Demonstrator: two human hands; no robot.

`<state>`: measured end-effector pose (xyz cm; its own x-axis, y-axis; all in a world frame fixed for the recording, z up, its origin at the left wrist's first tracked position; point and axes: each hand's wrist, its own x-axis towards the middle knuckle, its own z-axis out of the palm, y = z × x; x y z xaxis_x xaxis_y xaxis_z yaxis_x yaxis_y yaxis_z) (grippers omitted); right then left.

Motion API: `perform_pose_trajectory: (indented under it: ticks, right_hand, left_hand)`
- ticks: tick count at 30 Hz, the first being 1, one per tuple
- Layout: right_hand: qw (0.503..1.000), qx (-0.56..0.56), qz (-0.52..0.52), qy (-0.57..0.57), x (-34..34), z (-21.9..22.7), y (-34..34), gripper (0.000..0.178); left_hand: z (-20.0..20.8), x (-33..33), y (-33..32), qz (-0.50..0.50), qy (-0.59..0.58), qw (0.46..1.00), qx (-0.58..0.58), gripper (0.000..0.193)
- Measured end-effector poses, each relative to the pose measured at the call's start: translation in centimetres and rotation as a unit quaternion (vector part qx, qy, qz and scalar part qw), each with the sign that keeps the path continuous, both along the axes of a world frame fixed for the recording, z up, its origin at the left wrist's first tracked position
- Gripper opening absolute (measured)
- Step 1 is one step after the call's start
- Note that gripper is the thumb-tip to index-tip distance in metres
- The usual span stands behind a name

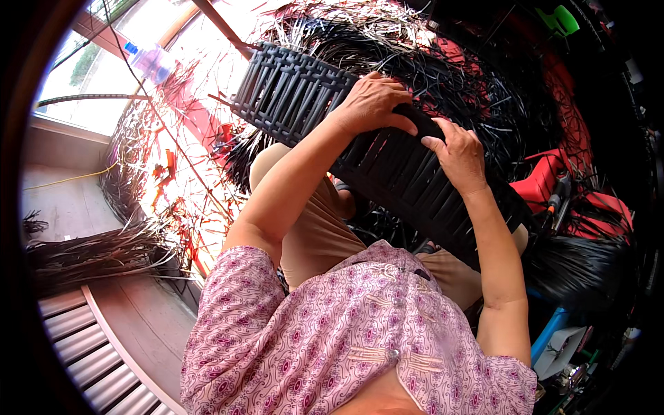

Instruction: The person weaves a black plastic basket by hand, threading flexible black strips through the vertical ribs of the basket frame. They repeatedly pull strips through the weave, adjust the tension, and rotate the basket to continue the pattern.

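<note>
Presently, one black woven panel (377, 162) lies slantwise across my two knees (268, 164). My left hand (404, 111) grips its far edge; my right hand (437, 133), narrowed, touches that edge alongside—pinching, I cannot tell. One bottle (151, 63) stands beyond.

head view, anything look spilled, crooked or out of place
Loose, thin black strips sprawl in a tangled heap beyond the dark woven-strip panel, unlike its orderly rows. No damage shows on the panel, though shadow hides detail.
</note>
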<state>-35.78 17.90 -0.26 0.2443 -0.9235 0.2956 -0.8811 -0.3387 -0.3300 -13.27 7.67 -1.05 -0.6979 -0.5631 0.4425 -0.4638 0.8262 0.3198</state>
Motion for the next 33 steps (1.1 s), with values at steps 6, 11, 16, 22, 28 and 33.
perform_pose_trajectory:
  ticks: [6,11,16,22,28,33]
  right_hand:
    - [0.999,0.034,-0.005,-0.038,1.8,2.3,-2.2,0.051]
    - [0.998,-0.044,0.026,-0.041,7.6,0.1,-4.6,0.057]
    - [0.999,-0.038,0.014,0.01,8.3,0.2,-5.0,0.052]
    - [0.998,-0.051,0.021,-0.003,8.6,-0.4,-4.8,0.042]
    - [0.999,-0.022,0.01,0.038,9.3,0.7,-4.8,0.034]
    - [0.998,-0.051,0.046,-0.006,11.7,3.0,-6.8,0.037]
  left_hand:
    - [1.8,3.9,-2.1,0.008,0.062,0.998,0.011,0.03]
    - [-1.1,5.5,-1.9,0.128,0.042,0.99,-0.049,0.035]
    - [-0.9,4.7,-2.8,0.134,0.012,0.986,-0.095,0.04]
    - [-0.7,3.6,-3.9,0.15,-0.005,0.984,-0.091,0.055]
    - [-0.1,3.7,-4.5,0.188,0.009,0.981,0.054,0.064]
    - [-1.1,9.0,-7.2,0.067,0.059,0.982,-0.165,0.022]
